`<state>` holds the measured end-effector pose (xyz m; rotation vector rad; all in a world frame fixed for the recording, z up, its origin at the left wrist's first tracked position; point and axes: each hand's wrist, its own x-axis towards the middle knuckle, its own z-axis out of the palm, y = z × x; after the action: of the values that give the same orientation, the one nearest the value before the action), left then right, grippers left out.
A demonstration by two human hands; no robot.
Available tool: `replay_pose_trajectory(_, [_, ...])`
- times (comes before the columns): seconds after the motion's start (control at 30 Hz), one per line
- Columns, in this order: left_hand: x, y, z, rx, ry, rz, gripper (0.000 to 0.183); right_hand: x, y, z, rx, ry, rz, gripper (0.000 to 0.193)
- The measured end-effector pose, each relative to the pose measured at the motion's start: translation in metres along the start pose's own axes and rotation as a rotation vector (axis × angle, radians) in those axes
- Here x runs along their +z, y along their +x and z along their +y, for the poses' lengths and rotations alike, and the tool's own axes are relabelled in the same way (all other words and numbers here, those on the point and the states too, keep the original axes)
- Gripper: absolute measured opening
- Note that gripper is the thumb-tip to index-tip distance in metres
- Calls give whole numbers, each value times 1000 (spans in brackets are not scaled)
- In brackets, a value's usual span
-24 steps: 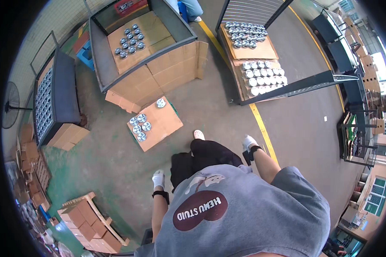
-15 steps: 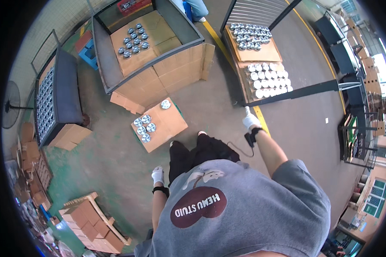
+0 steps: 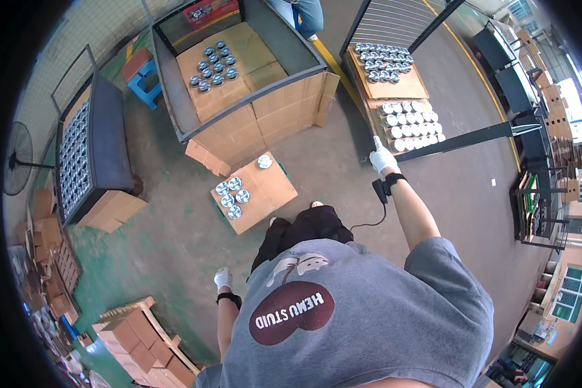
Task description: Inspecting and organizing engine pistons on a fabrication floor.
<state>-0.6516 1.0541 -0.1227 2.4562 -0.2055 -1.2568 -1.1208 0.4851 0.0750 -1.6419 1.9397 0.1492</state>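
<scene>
My right hand (image 3: pixel 384 160), in a white glove, is stretched forward at the near left corner of a low cart (image 3: pixel 427 151). Its index finger points out, and nothing shows in the hand. Whether it touches the cart cannot be told. Shiny round metal parts (image 3: pixel 383 63) and pale-topped round parts (image 3: pixel 410 121) stand in rows on the cart. My left hand (image 3: pixel 223 279), also white-gloved, hangs low beside my body, apart from anything. Its fingers are too foreshortened to read. Ahead of my feet, a cardboard-topped stand (image 3: pixel 265 194) bears several shiny round parts (image 3: pixel 234 197).
A large cardboard-lined bin (image 3: pixel 252 115) with more metal parts stands ahead. To the left are a dark cart (image 3: pixel 103 155) full of parts, a blue stool (image 3: pixel 143 84) and boxes on a pallet (image 3: pixel 139 343). Another person's legs (image 3: pixel 304 18) show at the top.
The view has shifted, so the bin, stand and cart sit further right and lower. My right hand now overlaps the cart's corner. My left hand has swung outward and back.
</scene>
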Motion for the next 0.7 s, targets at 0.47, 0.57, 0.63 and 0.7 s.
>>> replay_pose_trajectory(0.47, [44, 22, 121, 484, 184, -76, 36, 72, 103, 164, -203, -305, 269, 66])
replay_pose_trajectory(0.57, [17, -6, 52, 14, -246, 103, 37, 62, -27, -5, 16, -38, -210, 73])
replay_pose_trajectory(0.63, [24, 8, 57, 10, -266, 70, 38, 54, -38, 6, 36, -32, -182, 73])
replay_pose_trajectory(0.7, [30, 18, 44, -22, -294, 70, 40, 45, -50, -3, 76, -25, -231, 73])
